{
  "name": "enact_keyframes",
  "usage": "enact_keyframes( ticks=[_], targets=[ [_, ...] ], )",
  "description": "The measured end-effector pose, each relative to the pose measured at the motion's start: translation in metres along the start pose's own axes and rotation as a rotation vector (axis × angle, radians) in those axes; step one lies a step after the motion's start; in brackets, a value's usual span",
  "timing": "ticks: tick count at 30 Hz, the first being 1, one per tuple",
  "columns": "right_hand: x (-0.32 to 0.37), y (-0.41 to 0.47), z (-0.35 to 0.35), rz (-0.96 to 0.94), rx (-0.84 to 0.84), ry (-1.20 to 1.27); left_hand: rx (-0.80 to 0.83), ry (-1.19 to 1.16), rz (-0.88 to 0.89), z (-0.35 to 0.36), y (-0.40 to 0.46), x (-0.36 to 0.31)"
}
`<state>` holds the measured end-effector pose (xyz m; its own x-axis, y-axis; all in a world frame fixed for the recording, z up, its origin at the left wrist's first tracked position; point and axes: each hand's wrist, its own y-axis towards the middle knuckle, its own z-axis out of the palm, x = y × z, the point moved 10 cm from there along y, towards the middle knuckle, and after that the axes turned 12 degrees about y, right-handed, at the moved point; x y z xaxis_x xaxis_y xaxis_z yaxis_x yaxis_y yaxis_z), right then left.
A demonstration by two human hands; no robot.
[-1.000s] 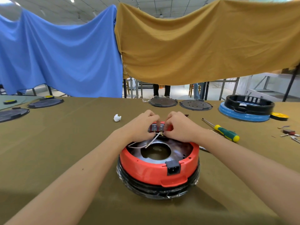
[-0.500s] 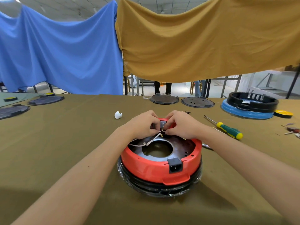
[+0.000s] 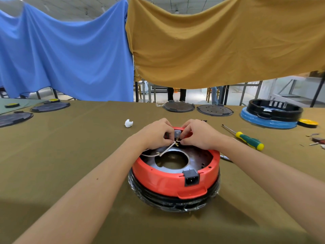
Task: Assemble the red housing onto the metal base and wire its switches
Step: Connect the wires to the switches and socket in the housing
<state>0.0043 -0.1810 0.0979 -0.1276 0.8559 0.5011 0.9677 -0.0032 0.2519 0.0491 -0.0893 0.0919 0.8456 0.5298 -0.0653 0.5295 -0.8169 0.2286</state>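
Both hands are in at the far rim of the red housing [image 3: 175, 180], which sits on the metal base [image 3: 198, 160] near the middle of the surface [image 3: 70, 155], power socket [image 3: 191, 177] facing the wearer. The left hand [image 3: 154, 133] curls in beside the grey switch [image 3: 177, 134] and appears to pinch the white wire [image 3: 167, 150] where it meets the terminals; the right hand [image 3: 198, 133] pinches that same junction from the other side. One steadies, one pushes the connector home, that's how it looks, though the fingertips hide the contact itself. The wire's slack trails left across the base, so it reaches the switch unstrained.

A green-and-yellow screwdriver [image 3: 246, 138] lies to the right, within reach. A white scrap [image 3: 128, 123] sits to the left. Dark round plates [image 3: 178, 106] line the far edge, and a black ring on a blue disc [image 3: 270, 113] stands far right. The surface wears olive cloth; blue and mustard sheets hang behind.
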Motion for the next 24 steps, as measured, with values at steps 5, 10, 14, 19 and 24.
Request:
enact_keyframes(
  ticks=[5, 10, 14, 19, 24],
  targets=[
    [0.0024, -0.0004, 0.0031, -0.012, 0.037, -0.008, -0.003, -0.010, 0.016, -0.0012, -0.0005, -0.0005],
    [0.0021, 0.0001, 0.0057, -0.004, 0.083, 0.011, 0.006, -0.003, 0.021, -0.0003, 0.0006, 0.0003],
    [-0.0001, -0.0004, 0.0017, 0.023, 0.063, 0.097, 0.000, -0.013, 0.031, -0.0007, 0.0004, 0.0002],
    [-0.0009, 0.0001, 0.0016, 0.042, 0.069, 0.121, -0.003, -0.013, 0.039, -0.0006, 0.0012, 0.0003],
    [-0.0040, 0.0013, 0.0005, 0.057, 0.052, 0.144, -0.006, -0.010, 0.043, -0.0005, 0.0022, 0.0012]
  ],
)
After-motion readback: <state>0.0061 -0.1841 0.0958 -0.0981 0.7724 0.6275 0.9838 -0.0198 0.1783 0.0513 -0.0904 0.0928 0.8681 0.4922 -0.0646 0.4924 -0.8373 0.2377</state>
